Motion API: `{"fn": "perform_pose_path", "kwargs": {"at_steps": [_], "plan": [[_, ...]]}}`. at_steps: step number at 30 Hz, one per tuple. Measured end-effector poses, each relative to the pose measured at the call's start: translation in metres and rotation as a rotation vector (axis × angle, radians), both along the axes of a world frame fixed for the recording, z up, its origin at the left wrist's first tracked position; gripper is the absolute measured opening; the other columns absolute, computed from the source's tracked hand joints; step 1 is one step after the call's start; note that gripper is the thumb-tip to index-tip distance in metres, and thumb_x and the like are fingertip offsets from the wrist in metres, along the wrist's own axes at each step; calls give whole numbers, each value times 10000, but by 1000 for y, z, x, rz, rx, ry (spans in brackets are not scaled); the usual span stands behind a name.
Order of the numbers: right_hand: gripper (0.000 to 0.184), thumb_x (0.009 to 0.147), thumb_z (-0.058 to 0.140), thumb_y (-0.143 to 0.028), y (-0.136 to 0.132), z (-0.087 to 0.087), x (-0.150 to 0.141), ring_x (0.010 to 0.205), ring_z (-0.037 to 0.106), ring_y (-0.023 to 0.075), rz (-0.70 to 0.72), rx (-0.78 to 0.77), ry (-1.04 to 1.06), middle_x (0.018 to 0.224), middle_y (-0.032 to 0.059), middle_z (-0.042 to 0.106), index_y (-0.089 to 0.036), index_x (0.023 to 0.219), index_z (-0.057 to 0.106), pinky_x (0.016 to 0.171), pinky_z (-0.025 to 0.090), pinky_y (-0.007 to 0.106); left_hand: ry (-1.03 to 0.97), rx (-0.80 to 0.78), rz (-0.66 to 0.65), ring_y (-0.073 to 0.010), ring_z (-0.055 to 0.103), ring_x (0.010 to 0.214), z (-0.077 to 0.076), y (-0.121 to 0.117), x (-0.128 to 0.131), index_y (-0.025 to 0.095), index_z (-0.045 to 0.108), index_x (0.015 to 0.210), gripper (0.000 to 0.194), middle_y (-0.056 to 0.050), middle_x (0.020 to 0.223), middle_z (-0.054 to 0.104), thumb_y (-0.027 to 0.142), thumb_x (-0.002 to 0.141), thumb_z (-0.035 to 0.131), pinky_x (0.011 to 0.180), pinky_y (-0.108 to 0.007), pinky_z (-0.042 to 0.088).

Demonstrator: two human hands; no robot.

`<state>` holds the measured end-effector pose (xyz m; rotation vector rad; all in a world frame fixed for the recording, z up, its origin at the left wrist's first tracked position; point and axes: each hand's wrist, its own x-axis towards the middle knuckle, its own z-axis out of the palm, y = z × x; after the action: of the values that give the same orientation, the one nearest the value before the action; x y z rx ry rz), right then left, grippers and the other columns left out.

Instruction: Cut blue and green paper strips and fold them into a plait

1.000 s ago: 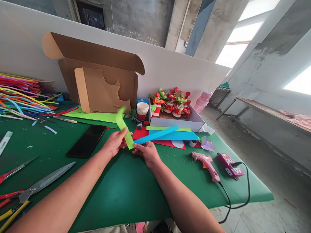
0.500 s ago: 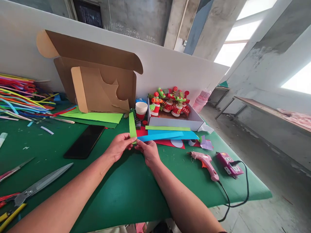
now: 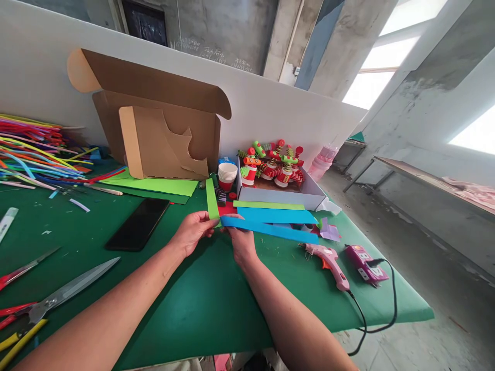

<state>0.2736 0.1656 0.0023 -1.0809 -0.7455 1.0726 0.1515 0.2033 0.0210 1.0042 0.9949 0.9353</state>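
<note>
Between the thumb and fingers of my left hand (image 3: 194,233) is the lower end of a green paper strip (image 3: 211,196), which points away from me. My right hand (image 3: 242,241) pinches the near end of a blue paper strip (image 3: 270,230) that stretches to the right across my fingers. The two strips meet at a corner between my hands, at right angles or close to it. How the ends overlap is partly hidden by my fingers. Just behind lie another blue paper piece (image 3: 276,215) and a flat green strip (image 3: 268,205).
A pink glue gun (image 3: 327,263) and a purple corded box (image 3: 365,264) lie at right. Behind stand paper cups (image 3: 227,173) and a white box (image 3: 280,195) of red-green figures. Left are a phone (image 3: 137,225), large scissors (image 3: 73,288) and a cardboard box (image 3: 154,139).
The blue strip has swung toward me and now lies over my right fingers, its far end lower right. The green strip stays upright in my left hand. The view has shifted slightly.
</note>
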Motion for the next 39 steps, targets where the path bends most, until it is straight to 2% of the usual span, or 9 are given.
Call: {"fn": "perform_pose_path", "kwargs": {"at_steps": [2, 5, 10, 15, 21, 26, 29, 33, 39], "plan": [[187, 615, 742, -344, -1, -1, 0, 651, 589, 140, 1, 8, -3, 791, -20, 688, -229, 745, 672, 667, 510, 278, 1, -7, -4, -79, 487, 481, -1, -1, 1, 185, 545, 577, 504, 42, 539, 579, 394, 351, 944, 464, -221, 357], [235, 612, 764, -370, -1, -5, -1, 650, 591, 139, 4, -10, -2, 811, -14, 698, -235, 781, 672, 649, 506, 274, -7, -12, -19, -84, 493, 481, -4, -1, 3, 186, 534, 564, 500, 43, 528, 562, 385, 356, 943, 458, -223, 353], [311, 601, 814, -429, 1, -9, -1, 634, 598, 139, 30, -34, -3, 689, -17, 676, -217, 751, 643, 606, 484, 253, -42, -11, -56, -84, 480, 487, -9, -1, 4, 193, 510, 546, 493, 49, 517, 544, 381, 387, 937, 471, -228, 369], [323, 607, 810, -455, 2, -9, 1, 490, 519, 107, 50, -71, -13, 536, -58, 588, -215, 682, 607, 524, 447, 244, -89, -17, -122, -113, 536, 536, -9, -3, 5, 191, 548, 578, 454, 19, 569, 602, 414, 450, 923, 556, -266, 459], [353, 596, 804, -487, 4, -7, 6, 459, 492, 110, -8, -75, 48, 492, -64, 544, -215, 666, 589, 506, 440, 260, -108, -12, -207, -152, 608, 621, -6, -2, 4, 164, 671, 761, 432, -27, 680, 678, 399, 486, 907, 619, -298, 502], [333, 639, 777, -489, 4, -7, 8, 497, 505, 113, -85, -42, 45, 512, -61, 537, -219, 664, 584, 526, 448, 256, -69, 31, -238, -160, 631, 766, 0, -11, 4, 193, 682, 972, 492, -32, 852, 720, 361, 562, 896, 622, -252, 474], [317, 644, 786, -464, 4, -9, 7, 524, 530, 112, -105, -35, 43, 564, -53, 579, -221, 675, 585, 540, 466, 250, -31, 62, -193, -173, 623, 765, -2, -14, 6, 189, 681, 949, 505, -29, 834, 707, 429, 558, 894, 594, -255, 443], [351, 606, 832, -444, 4, -8, 4, 555, 610, 143, -9, -55, 84, 603, -37, 624, -224, 716, 582, 571, 523, 279, -21, 63, -77, -183, 609, 687, -8, -8, 6, 163, 670, 783, 513, -41, 722, 678, 572, 537, 857, 578, -277, 406], [378, 547, 882, -416, 1, 0, 4, 550, 627, 129, 98, -88, 130, 589, -41, 630, -205, 694, 605, 605, 539, 266, -23, 109, 31, -132, 522, 605, -8, 0, 0, 186, 631, 652, 471, 30, 614, 585, 529, 464, 892, 590, -271, 396]]}}
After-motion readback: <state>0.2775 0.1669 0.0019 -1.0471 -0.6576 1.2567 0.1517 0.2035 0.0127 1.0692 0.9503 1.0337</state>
